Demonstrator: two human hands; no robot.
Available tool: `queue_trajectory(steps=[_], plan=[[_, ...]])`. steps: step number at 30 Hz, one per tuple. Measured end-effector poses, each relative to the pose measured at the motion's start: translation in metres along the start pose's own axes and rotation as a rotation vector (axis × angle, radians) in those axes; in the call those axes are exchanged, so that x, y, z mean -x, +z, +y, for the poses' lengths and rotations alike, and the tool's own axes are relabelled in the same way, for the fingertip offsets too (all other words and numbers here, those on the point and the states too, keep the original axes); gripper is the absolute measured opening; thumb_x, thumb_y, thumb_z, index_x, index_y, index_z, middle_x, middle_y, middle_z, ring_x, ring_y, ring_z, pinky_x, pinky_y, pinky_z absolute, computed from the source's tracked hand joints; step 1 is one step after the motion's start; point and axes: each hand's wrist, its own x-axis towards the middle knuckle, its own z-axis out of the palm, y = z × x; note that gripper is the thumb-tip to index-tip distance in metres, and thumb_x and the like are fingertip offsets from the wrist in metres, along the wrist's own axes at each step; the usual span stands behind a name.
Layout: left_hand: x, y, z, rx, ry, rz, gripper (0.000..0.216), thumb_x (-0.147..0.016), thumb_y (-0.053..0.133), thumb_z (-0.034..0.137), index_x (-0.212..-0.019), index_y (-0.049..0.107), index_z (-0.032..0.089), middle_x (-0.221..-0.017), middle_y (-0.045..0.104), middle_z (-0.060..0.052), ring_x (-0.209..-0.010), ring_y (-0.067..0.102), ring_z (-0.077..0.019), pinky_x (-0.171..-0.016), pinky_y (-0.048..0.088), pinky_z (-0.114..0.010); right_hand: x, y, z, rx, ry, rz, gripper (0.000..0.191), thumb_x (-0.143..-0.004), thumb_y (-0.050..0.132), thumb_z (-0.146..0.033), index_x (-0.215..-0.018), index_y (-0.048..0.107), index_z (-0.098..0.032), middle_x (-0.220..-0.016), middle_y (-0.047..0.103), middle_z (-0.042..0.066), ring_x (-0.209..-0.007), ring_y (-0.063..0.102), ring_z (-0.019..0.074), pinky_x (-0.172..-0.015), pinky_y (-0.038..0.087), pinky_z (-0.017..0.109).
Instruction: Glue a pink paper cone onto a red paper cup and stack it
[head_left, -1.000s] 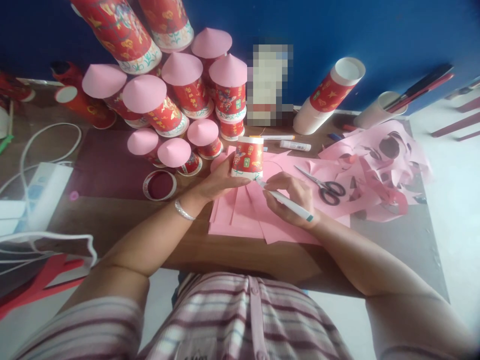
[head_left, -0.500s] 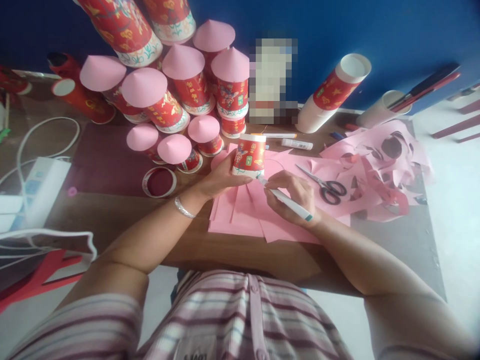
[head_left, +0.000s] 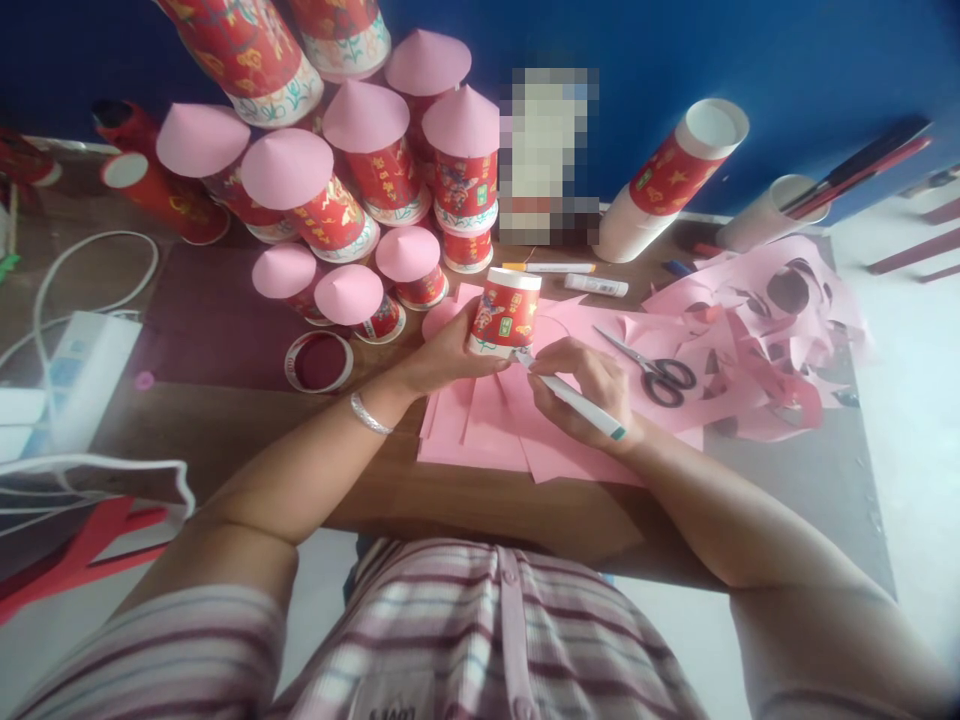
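At centre frame, the left hand (head_left: 442, 360) has its grip closed round an upturned red paper cup (head_left: 504, 315) set on pink paper sheets (head_left: 487, 435) on the tabletop (head_left: 225, 430). The cup now leans slightly rightward, where a second ago it stood straighter. The right hand (head_left: 592, 390) keeps its grip clamped on a white pen (head_left: 577, 402), tip at the cup's lower rim; marking round the rim appears under way. Left of centre, an open red cup (head_left: 319, 362) appears empty; at upper right, a white cup (head_left: 765, 215) holds long sticks.
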Motion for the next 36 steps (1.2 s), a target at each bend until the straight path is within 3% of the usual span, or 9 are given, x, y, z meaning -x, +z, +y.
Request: queue_trajectory(steps=[7, 15, 26, 36], plan=[[0.002, 0.0, 0.009, 0.04, -0.079, -0.023, 0.073, -0.073, 0.095, 0.037, -0.134, 0.059, 0.02, -0.123, 0.074, -0.011, -0.114, 0.072, -0.0286, -0.098, 0.057, -0.041, 0.002, -0.001, -0.002, -0.089, -0.003, 0.009, 0.019, -0.093, 0.067, -0.012, -0.105, 0.061, -0.026, -0.086, 0.075, 0.001, -0.073, 0.076, 0.0174, -0.062, 0.061, 0.03], [-0.001, 0.004, 0.013, 0.247, -0.001, -0.014, 0.065, -0.073, 0.095, 0.031, -0.13, 0.065, 0.026, -0.122, 0.075, -0.007, -0.114, 0.071, -0.0269, -0.101, 0.057, -0.043, 0.002, -0.003, -0.004, -0.078, -0.008, 0.032, 0.023, -0.091, 0.066, -0.009, -0.105, 0.062, -0.027, -0.083, 0.074, 0.0, -0.07, 0.074, 0.0171, -0.061, 0.061, 0.029], [-0.003, 0.005, 0.017, 0.219, -0.009, 0.0, 0.059, -0.068, 0.098, 0.032, -0.119, 0.069, 0.024, -0.108, 0.075, -0.004, -0.104, 0.071, -0.0251, -0.096, 0.056, -0.042, 0.001, -0.002, -0.003, -0.07, -0.004, 0.042, 0.025, -0.091, 0.066, -0.009, -0.107, 0.061, -0.027, -0.082, 0.072, -0.002, -0.068, 0.073, 0.0162, -0.061, 0.06, 0.029], [0.001, 0.003, 0.018, 0.201, 0.016, -0.042, 0.063, -0.075, 0.094, 0.034, -0.13, 0.065, 0.027, -0.121, 0.073, -0.007, -0.117, 0.068, -0.029, -0.104, 0.053, -0.047, 0.0, -0.004, -0.001, -0.059, 0.003, 0.057, 0.019, -0.092, 0.066, -0.012, -0.103, 0.06, -0.026, -0.081, 0.073, -0.001, -0.069, 0.073, 0.0169, -0.059, 0.059, 0.029]])
